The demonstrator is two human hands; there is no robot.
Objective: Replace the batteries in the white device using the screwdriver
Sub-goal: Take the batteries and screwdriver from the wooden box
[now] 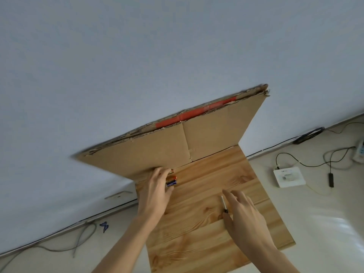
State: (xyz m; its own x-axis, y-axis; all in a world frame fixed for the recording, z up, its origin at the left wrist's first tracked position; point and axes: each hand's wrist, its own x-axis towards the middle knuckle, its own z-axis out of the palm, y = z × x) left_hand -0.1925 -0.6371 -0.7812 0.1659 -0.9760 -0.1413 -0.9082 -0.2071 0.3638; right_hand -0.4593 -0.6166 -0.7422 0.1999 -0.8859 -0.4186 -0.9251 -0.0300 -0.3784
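Observation:
My left hand (155,189) reaches to the far left part of the wooden board (206,233), its fingers curled around a few batteries (171,180) with orange and dark blue labels. My right hand (244,217) hovers over the board's right side, fingers spread. A thin screwdriver (224,203) with a metal shaft and dark handle lies on the board just left of that hand, touching the thumb side. Whether the hand grips it I cannot tell. No white device with a battery bay shows on the board.
A torn cardboard sheet (177,138) with red tape leans against the wall behind the board. A white box (288,176) with cables (307,164) sits on the floor at right. More cables (78,239) lie on the floor at left.

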